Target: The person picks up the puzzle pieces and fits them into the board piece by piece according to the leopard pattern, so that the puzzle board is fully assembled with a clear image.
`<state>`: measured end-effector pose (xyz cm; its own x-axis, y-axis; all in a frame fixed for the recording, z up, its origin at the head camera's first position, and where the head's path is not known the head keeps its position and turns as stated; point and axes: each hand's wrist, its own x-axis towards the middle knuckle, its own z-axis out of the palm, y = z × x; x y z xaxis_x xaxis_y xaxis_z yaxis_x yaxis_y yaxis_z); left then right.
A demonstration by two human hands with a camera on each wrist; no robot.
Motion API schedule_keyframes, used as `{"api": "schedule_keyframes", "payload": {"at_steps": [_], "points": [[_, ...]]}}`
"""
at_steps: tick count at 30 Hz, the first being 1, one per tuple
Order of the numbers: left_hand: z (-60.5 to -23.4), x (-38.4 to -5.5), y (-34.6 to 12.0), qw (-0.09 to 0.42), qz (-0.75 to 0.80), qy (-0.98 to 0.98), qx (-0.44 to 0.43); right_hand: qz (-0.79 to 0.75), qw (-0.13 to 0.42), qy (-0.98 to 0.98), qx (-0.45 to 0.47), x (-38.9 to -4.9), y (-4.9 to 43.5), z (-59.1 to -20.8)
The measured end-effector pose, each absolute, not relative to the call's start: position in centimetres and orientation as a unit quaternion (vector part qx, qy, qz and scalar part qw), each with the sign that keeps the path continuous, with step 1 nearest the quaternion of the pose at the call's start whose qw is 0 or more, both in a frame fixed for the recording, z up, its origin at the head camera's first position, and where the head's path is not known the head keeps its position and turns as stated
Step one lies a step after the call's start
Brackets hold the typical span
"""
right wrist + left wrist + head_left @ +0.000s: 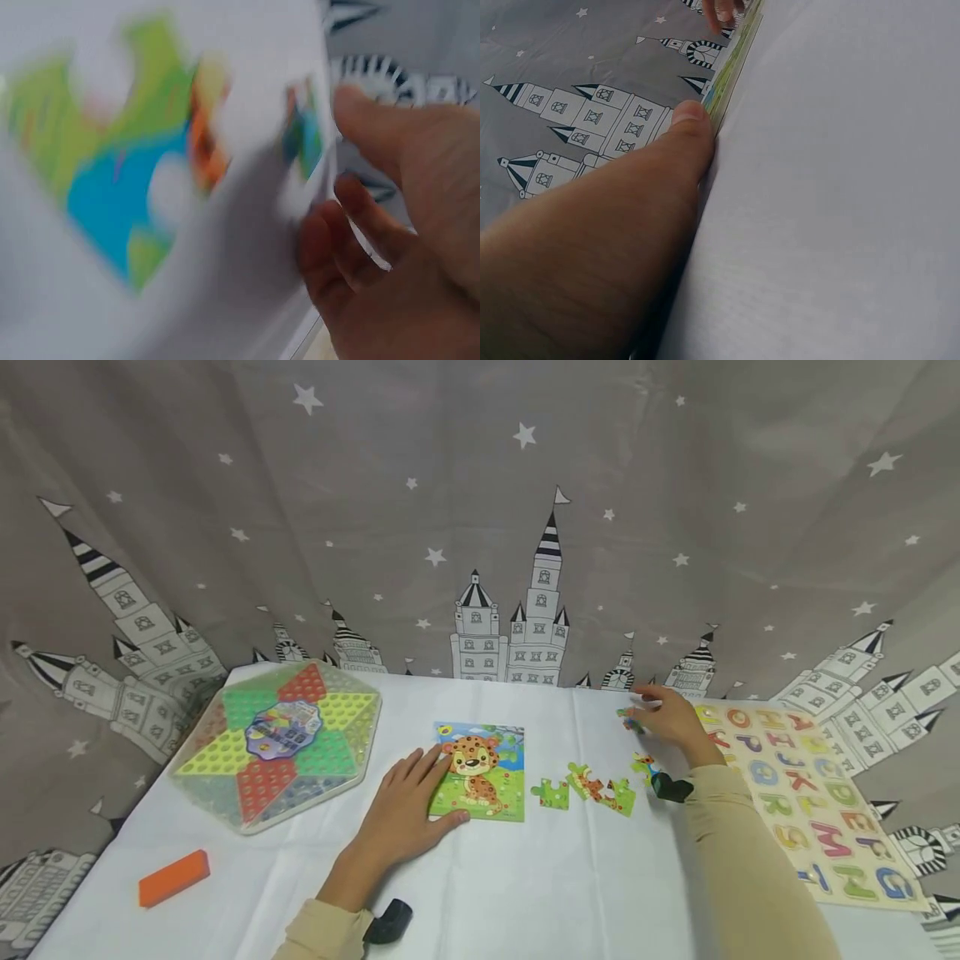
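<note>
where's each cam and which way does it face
Head: worn on head, facing forward and down at white-covered table; left hand, right hand, beige sleeves show.
Left wrist: worn there, skimming the flat rectangular leopard puzzle; thumb shows.
Right wrist: worn there, facing blurred green-and-blue jigsaw piece; fingers show.
All share the grey castle-print curtain.

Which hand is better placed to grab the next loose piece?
Probably the right hand: its fingers are beside a loose piece, while the left hand rests at the puzzle's edge.

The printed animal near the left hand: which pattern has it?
Dark spots on orange; the animal shows best in head view.
</note>
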<state>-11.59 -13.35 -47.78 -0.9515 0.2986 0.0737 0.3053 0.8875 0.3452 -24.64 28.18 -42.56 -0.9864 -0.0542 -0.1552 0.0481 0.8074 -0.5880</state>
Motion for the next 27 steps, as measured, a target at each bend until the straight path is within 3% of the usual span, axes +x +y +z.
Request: {"api": "schedule_keyframes", "payload": {"at_steps": [4,16,21,27], "points": [[-47.6,-11.6,-13.5,0.016,-0.182,-0.971,-0.153,-0.276,0.110,0.954,-0.028,-24.7,29.4,-42.9],[-47.8,-11.6,-13.4,0.004,-0.184,-0.971,-0.152,-0.277,0.102,0.956,0.001,-25.0,28.9,-42.9],[-47.7,-11.6,-13.3,0.003,-0.183,-0.971,-0.152,-0.333,0.086,0.939,-0.023,-24.7,25.2,-42.4],[-47.5,-11.4,-13.3,0.005,-0.182,-0.972,-0.150,-0.415,0.132,0.898,-0.062,-23.3,17.5,-42.3]]}}
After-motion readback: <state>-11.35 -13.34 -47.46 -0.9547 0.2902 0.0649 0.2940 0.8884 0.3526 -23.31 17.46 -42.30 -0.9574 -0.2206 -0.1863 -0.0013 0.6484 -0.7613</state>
